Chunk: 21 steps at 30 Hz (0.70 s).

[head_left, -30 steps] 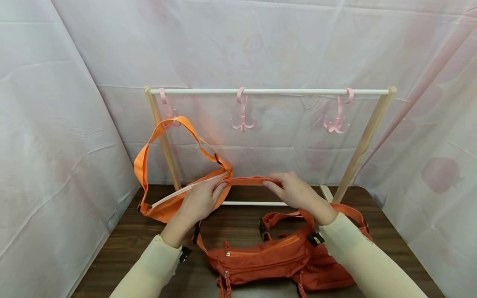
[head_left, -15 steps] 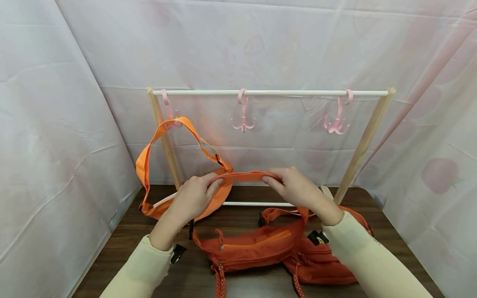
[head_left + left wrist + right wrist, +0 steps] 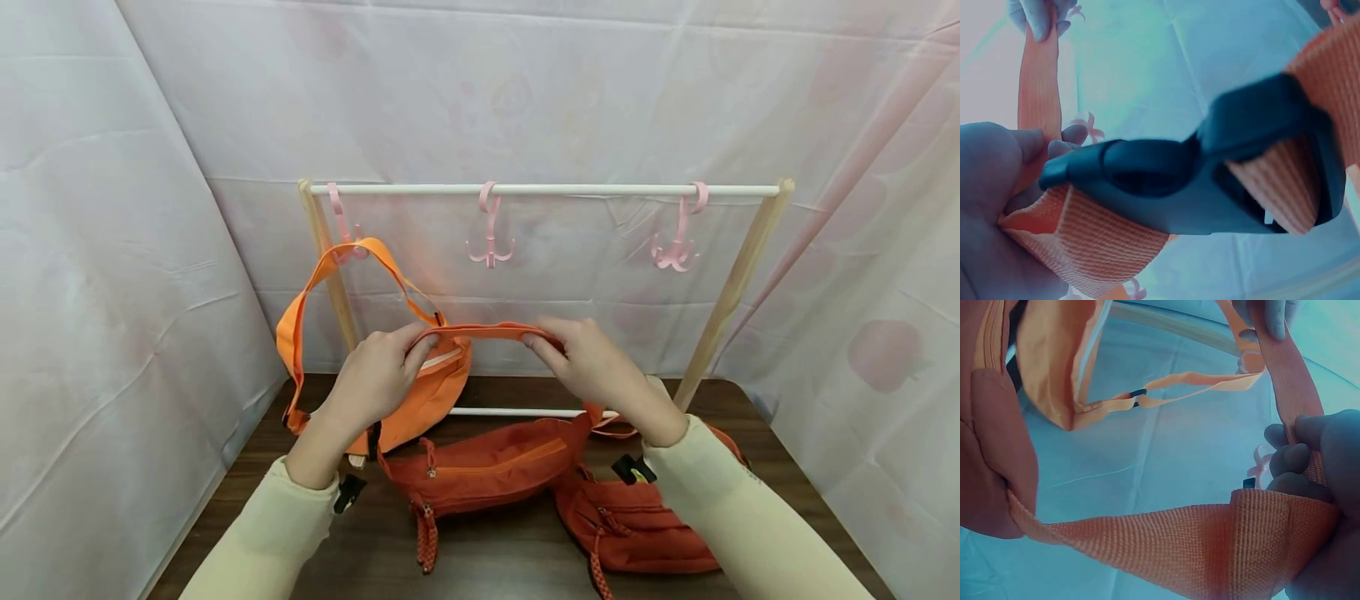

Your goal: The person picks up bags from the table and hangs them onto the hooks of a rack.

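Strap (image 3: 480, 332) runs nearly level in front of the rack (image 3: 592, 190), below its middle hook (image 3: 491, 225). My left grip (image 3: 375, 379) pinches one end of this stretch, thumb on the near side; my right grip (image 3: 596, 371) pinches the other end the same way, so both are closed on the webbing. From it hangs the red bag (image 3: 480, 483), tilted, its end towards the rack's left sitting lower; whether its underside touches the counter (image 3: 510, 575) I cannot tell. Its braided pulls (image 3: 426, 537) dangle at that lower end. Near my left grip the strap carries a black buckle (image 3: 1172, 212), large in the left wrist view. The orange bag (image 3: 438, 396) hangs by its loop from the rack's left hook (image 3: 341, 221), partly hidden behind my left grip. A second bag (image 3: 645, 533), also red, lies on the counter before the rack's right half, partly covered by my right sleeve (image 3: 742, 508). The right hook (image 3: 681, 233) hangs near the rack's right post (image 3: 735, 292), and pale cloth (image 3: 600, 100) spans behind the rack.
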### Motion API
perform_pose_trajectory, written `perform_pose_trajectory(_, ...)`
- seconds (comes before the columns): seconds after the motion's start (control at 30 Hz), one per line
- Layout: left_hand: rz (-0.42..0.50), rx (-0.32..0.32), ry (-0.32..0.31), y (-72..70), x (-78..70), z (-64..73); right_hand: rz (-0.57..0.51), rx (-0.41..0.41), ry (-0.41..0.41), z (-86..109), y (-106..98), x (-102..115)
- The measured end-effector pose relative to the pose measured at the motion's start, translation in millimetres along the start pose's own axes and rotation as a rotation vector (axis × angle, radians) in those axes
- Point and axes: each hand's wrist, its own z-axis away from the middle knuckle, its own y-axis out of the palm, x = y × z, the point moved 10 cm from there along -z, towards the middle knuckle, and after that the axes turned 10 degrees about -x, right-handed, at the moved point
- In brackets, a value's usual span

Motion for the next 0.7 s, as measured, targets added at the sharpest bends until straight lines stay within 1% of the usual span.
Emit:
perform_pose_trajectory(0.13, -0.008, -0.035, 0.010, -7.2, 0.0, -9.5, 0.023, -0.052, -0.050, -6.1, -6.0, 8.5)
perform_pose_trajectory(0.3, -0.017, -0.106, 0.033, -18.8, -2.5, -22.5, 0.074, -0.115, -0.100, -12.8, -13.2, 17.3)
perform_pose_trajectory(0.4, -0.033, -0.146, 0.040, -25.4, -3.2, -30.6, 0.100, -0.137, -0.112, -15.5, -16.4, 21.9)
perform_pose_trajectory(0.53, -0.077, -0.192, 0.047, -32.2, -4.3, -41.5, 0.129, -0.153, -0.120, -18.0, -18.6, 26.7)
perform_pose_trajectory(0.7, -0.117, -0.219, 0.038, -36.0, -3.6, -54.1, 0.159, -0.174, -0.142, -21.7, -19.7, 30.9)
